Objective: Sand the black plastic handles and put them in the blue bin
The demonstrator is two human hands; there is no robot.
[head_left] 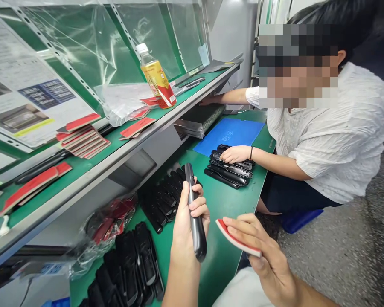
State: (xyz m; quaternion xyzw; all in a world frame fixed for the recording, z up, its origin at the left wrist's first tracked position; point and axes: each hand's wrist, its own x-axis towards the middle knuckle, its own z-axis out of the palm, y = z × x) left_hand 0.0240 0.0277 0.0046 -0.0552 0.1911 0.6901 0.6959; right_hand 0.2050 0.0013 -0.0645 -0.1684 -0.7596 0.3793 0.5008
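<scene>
My left hand is closed around a long black plastic part, held upright above the green table. Just to its right, my right hand pinches a thin red and white adhesive strip between thumb and fingers. Rows of similar black parts lie on the table beyond my left hand, and more of them lie near the front left.
A co-worker in a white shirt sits opposite, one hand on a stack of black parts by a blue mat. The green shelf holds red strips, a yellow bottle and plastic bags.
</scene>
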